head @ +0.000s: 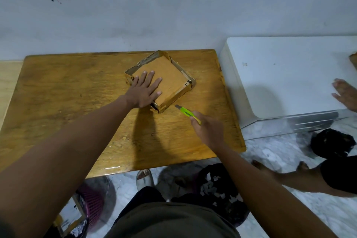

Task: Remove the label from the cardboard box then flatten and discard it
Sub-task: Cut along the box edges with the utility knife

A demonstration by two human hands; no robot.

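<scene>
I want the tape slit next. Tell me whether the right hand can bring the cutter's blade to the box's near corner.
Probably yes. The right hand grips the green cutter, blade pointing at the cardboard box. Only bare wooden table lies between. The left hand presses flat on the box top, near that corner, so mind those fingers.

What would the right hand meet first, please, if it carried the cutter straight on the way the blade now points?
Probably the near corner of the cardboard box, pinned by the left hand; the right hand aims the green cutter there.
</scene>
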